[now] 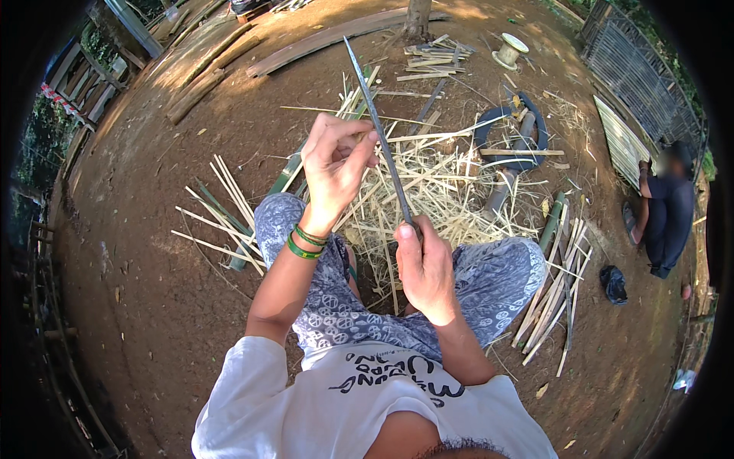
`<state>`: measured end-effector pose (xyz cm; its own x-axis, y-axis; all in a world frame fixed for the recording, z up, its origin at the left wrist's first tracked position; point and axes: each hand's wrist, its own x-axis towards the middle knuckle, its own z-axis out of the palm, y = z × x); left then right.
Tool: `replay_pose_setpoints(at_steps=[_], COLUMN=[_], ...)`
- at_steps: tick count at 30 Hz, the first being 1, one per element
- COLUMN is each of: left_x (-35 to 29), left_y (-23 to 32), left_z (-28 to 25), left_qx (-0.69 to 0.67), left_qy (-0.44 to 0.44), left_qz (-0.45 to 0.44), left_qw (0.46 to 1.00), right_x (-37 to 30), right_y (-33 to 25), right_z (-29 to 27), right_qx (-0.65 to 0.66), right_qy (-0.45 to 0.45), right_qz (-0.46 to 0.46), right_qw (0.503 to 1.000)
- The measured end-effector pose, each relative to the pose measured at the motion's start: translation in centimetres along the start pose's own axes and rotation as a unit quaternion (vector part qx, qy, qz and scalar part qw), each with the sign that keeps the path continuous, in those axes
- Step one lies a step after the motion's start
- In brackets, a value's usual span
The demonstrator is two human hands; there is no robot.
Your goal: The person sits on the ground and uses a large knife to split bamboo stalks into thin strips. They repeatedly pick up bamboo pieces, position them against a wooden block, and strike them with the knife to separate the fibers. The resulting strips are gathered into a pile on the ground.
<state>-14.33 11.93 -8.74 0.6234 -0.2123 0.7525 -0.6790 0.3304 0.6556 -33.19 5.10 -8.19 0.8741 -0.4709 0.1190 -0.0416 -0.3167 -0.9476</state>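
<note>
Left of the left grip and nearer the person, pale split strips (222,210) lie fanned on the brown ground (153,306), well apart from it. The left hand (335,159), with green and yellow bands (304,251) at its wrist, is raised beyond the right one, its thumb and fingers curled in close to each other; whether it pinches anything thin, I cannot tell. Just right of those fingertips runs a long dark blade (388,157) — touching them or barely apart, the view does not settle which. Its long axis slants from the right grip forward and to the left, so the tip stands beyond the left grip while the lower end sits in the right hand (424,260), whose fingers are wrapped firmly round it, thumb along the top. The left hand is thus nearer the blade's middle, the right hand at its near end. Beyond the right grip, below the blade, spreads a tangled heap of pale shavings (451,183). To the right of the right grip lie a green bamboo piece (552,222), more loose strips (547,298) and, farther out, a crumpled black bag (613,284).
</note>
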Motion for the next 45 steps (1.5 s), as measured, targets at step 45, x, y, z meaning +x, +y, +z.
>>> replay_pose_setpoints(at_steps=[45], left_x=[7.7], left_y=[2.6], left_z=[-1.2], left_qx=[0.274], left_qy=[-0.081], left_qz=[0.069], left_qw=[0.956], right_x=[7.7], right_y=[3.4], right_z=[0.9], right_qx=[-0.097], right_qy=[0.025], right_qz=[-0.006], right_qw=[0.995])
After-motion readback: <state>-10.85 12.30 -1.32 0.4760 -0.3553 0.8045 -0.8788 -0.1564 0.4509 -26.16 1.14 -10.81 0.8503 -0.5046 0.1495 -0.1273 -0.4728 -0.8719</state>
